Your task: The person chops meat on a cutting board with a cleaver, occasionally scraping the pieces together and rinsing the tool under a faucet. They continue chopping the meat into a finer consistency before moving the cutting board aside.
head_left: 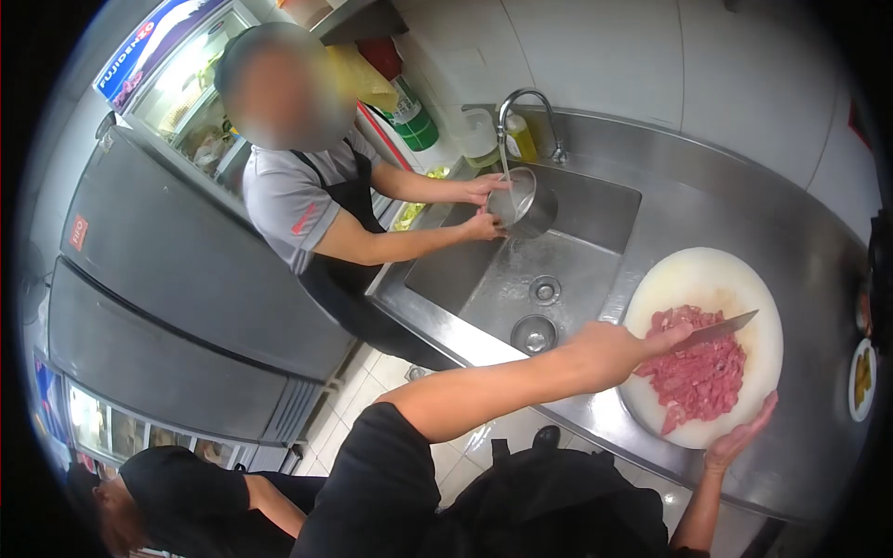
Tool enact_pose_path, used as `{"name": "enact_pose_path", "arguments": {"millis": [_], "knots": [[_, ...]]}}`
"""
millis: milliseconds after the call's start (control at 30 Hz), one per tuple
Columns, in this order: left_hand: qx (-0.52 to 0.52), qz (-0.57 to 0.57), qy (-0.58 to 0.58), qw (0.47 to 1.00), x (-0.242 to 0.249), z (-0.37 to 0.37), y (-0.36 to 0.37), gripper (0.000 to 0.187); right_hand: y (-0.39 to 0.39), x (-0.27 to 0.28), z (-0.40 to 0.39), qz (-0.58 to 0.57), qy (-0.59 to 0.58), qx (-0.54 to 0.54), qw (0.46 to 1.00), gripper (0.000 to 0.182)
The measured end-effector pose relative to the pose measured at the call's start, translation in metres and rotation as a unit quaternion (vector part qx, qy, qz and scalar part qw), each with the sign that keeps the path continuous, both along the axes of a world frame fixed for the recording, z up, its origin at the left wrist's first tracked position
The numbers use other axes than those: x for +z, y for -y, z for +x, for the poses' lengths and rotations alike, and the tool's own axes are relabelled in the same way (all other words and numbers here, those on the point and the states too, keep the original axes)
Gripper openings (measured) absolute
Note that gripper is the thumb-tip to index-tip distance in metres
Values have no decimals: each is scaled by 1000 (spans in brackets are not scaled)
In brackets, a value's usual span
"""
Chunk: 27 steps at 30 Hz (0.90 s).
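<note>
A round white cutting board [693,270] carries a heap of sliced raw red meat [707,377]. My left hand [619,355] is closed round the handle of a knife [721,329], which is mostly hidden by the fingers. The blade lies flat-looking over the upper part of the meat and points right. At the board's lower right edge, my right hand [741,435] holds the rim, with its fingers along the edge and part of its grip hidden below the board.
Left of the board is a steel sink [581,270] with a metal bowl [535,334] in it. A co-worker [302,205] holds a metal pot [532,206] under the running faucet [530,93]. A small dish [862,379] sits far right; another person [186,488] is at lower left.
</note>
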<state>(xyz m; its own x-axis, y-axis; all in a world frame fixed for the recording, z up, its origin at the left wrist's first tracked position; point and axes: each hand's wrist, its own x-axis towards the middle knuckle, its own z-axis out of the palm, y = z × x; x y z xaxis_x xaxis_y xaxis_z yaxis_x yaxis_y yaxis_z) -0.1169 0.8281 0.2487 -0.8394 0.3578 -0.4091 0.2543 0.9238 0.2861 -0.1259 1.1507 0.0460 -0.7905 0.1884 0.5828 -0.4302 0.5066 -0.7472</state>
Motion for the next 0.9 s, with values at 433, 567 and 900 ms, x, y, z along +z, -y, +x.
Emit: {"name": "enact_pose_path", "arguments": {"millis": [433, 567, 900], "knots": [[-45, -16, -20, 999, -53, -9, 17, 87, 24, 43, 32, 382, 7, 82, 920, 133], [-49, -109, 17, 993, -27, -23, 17, 92, 54, 30, 37, 376, 30, 30, 926, 139], [120, 8, -115, 986, -21, -18, 44, 70, 82, 78, 16, 379, 239, 69, 892, 145]]}}
